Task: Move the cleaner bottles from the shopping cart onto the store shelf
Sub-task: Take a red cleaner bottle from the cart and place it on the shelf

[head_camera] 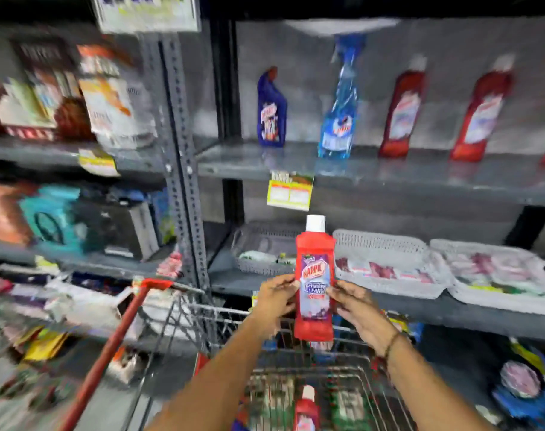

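Red Harpic cleaner bottle (314, 284) with a white cap is held upright in mid-air, pinched from both sides: the left hand (276, 298) grips its left edge with fingers wrapped round, and the right hand (355, 309) clamps the right edge, a dark band on that wrist. It hangs just above the far end of the wire shopping cart (296, 377), which has a red handle bar running off to the left. Down in the cart near the bottom edge there's another red bottle (307, 410) with a pale cap, kinda blurry.

Past the hands, the grey metal store shelf (373, 171) carries a dark blue bottle (271, 108), a light blue spray bottle (341, 101) and two red bottles (403, 112) to the right, all standing, spaced apart. One level lower sit white plastic baskets (386, 265) of packets. A yellow price tag (290, 191) hangs off the shelf edge.
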`<state>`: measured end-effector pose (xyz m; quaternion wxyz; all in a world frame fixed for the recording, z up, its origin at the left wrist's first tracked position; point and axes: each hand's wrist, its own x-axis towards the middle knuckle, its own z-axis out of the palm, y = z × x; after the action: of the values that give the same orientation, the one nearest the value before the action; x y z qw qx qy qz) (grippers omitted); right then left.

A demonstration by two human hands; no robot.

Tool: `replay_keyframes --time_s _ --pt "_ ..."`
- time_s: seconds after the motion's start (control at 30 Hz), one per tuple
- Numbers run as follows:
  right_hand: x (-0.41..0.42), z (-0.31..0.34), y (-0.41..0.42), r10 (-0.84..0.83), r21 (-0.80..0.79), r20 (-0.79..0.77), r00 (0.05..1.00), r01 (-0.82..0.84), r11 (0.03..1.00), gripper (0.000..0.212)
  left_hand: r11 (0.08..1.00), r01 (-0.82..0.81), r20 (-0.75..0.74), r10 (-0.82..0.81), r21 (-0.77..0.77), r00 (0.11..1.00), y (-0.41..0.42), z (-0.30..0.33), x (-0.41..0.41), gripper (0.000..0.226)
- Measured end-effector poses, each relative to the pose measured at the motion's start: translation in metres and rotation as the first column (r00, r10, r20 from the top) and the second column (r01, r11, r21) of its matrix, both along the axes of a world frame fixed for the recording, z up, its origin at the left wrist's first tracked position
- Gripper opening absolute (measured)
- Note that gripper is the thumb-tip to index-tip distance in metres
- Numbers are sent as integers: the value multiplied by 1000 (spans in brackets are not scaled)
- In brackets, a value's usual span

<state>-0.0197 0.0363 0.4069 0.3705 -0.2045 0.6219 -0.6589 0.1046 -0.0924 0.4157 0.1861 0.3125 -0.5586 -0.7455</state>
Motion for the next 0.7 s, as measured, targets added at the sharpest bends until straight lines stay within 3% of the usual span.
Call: replay_keyframes --time_s 0.13,0.4,0.57,0.7 --pt "-6 86 -10 -16 -120 -138 990 -1 993 35 981 -15 -107 -6 -195 994 -13 87 -5 29" --pt "-11 230 -11 -127 -336 -323 938 12 942 34 922 -8 -281 -110 -388 953 -23 229 -12 26" --pt "-15 274 1 -192 -419 -362 912 24 908 25 892 -3 -348 -174 -452 921 -17 278 -14 11" --pt "-21 281 6 -220 -433 -368 903 43 900 20 880 -21 -331 -157 -475 930 -13 287 -23 22"
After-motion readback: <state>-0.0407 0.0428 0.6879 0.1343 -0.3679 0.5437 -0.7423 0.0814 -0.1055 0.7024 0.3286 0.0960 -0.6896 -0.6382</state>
